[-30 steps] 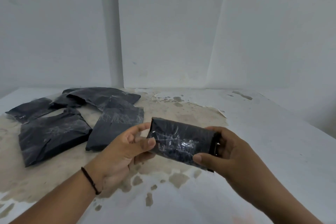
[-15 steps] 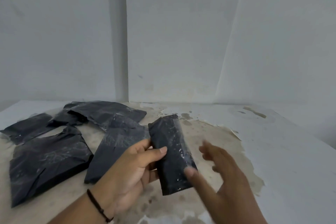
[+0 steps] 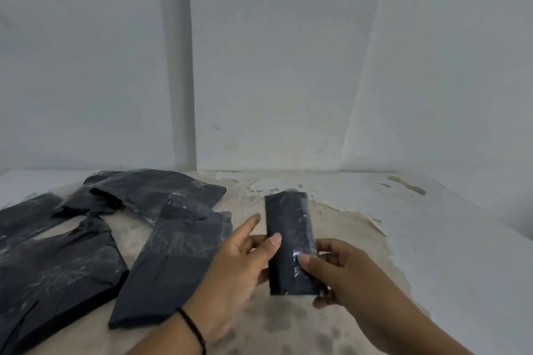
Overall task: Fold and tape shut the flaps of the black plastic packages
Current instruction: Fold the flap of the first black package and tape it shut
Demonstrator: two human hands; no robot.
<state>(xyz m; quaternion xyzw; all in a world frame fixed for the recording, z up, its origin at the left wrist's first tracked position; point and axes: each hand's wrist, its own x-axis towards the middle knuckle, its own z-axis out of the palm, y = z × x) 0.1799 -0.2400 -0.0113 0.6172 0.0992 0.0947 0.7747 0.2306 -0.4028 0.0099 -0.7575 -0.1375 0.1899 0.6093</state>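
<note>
Black plastic packages, flat and crinkled, shiny with clear tape, spread in a loose overlapping group over the left half of a worn white table [image 3: 432, 239] with stained, peeling bare patches. Largest flat black package [image 3: 57, 274] by the left edge, near side. Long black package [image 3: 170, 262] just right of it, slanting from the near side toward the middle. Wide crumpled black package [image 3: 153, 190] at the far edge, close to the wall, overlapping a smaller black package [image 3: 26, 216] toward the far left corner. Narrow folded black plastic package [image 3: 290, 242], wrapped in glossy tape, held above the table's middle, long axis running away from the person, lifted clear of the surface. Left hand [image 3: 239, 265] gripping the narrow package's left side: thumb pressed on the top face, fingers underneath, index finger stretched forward beside the package edge. Right hand [image 3: 334, 271] pinching the lower right part: thumb tip on the taped top face, curled fingers behind and under the near right corner. Thin black band [image 3: 192, 331] round the left wrist.
</note>
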